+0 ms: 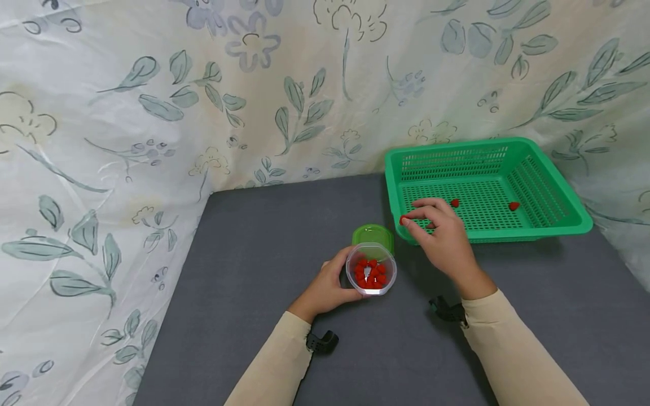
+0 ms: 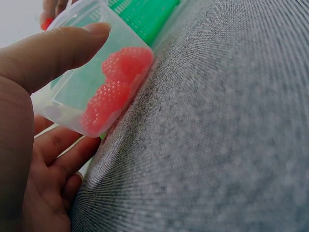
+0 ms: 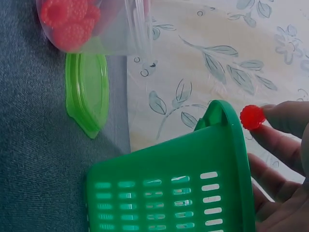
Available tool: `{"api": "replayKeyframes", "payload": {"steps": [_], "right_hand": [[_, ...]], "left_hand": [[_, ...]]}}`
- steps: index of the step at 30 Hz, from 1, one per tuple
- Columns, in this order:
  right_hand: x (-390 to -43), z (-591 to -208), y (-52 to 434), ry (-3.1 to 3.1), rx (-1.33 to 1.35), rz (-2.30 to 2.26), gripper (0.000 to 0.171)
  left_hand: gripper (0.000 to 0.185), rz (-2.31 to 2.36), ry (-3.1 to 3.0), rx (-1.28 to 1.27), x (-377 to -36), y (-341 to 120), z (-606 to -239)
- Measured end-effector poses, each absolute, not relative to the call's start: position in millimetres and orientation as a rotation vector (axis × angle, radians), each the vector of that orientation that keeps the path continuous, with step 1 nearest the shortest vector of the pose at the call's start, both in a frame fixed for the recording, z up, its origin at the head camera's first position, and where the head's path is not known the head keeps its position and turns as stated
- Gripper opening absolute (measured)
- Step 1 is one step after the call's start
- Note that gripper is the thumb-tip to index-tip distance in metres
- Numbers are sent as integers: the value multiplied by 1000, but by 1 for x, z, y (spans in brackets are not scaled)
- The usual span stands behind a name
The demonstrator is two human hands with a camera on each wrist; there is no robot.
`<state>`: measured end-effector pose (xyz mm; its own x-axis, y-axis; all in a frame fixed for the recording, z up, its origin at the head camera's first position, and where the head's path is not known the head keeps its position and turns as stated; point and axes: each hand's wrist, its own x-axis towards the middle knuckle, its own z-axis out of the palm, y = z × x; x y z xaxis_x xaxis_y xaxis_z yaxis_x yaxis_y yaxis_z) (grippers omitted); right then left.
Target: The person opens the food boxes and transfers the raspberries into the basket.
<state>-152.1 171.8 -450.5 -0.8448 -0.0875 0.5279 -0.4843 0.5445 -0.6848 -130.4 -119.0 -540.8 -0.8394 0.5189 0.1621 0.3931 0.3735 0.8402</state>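
A clear plastic cup (image 1: 371, 269) with several red raspberries stands on the grey table; my left hand (image 1: 329, 285) grips its side, thumb over the rim (image 2: 72, 48). The berries show through the cup wall (image 2: 116, 92) (image 3: 67, 21). My right hand (image 1: 438, 228) hovers over the near left corner of the green basket (image 1: 538, 228) (image 3: 193, 159) and pinches one red raspberry (image 1: 403, 220) (image 3: 252, 117) between its fingertips. Two more raspberries (image 1: 455, 202) (image 1: 514, 206) lie on the basket floor.
A green lid (image 1: 373, 233) (image 3: 87, 92) lies flat on the table just behind the cup. A floral cloth (image 1: 152, 113) hangs as a backdrop along the back and left side. The grey table (image 1: 244, 270) spreads out around both arms.
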Motion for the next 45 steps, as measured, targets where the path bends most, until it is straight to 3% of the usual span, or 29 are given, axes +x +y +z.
{"api": "replayKeyframes", "payload": {"steps": [20,45], "right_hand": [[-151,-449,180,-2417,407,1142,8],[-140,-448,153,-2355,742,1241,16]], "left_hand": [[93,1453,2509,816,-129,-117,-543],[94,1472,2496,849,-132,-120,-545]]}}
